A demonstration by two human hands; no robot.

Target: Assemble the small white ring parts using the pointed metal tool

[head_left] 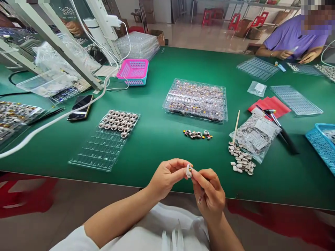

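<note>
Near the table's front edge, my left hand [167,176] pinches a small white plastic casing [188,171] with a bit of yellow and dark showing inside. My right hand [210,191] is closed, its fingertips touching the casing's right side. A slim stick-like tool [201,198] pokes out below the right fingers; its other end is hidden. Beyond the hands lies a short row of small electronic parts [196,134] with yellow tabs. Off to the right, loose white plastic pieces [242,158] form a pile. On the left, a clear tray [98,153] carries several rows of white ring-shaped casings [119,122].
Stacked clear trays [196,99] of parts stand mid-table. A bag of white pieces [258,134], wooden stick [236,127], red sheet [272,106] and blue basket [320,143] are right. A phone [80,107], white cable [52,129] and pink basket [133,69] are left. A co-worker [293,38] sits opposite.
</note>
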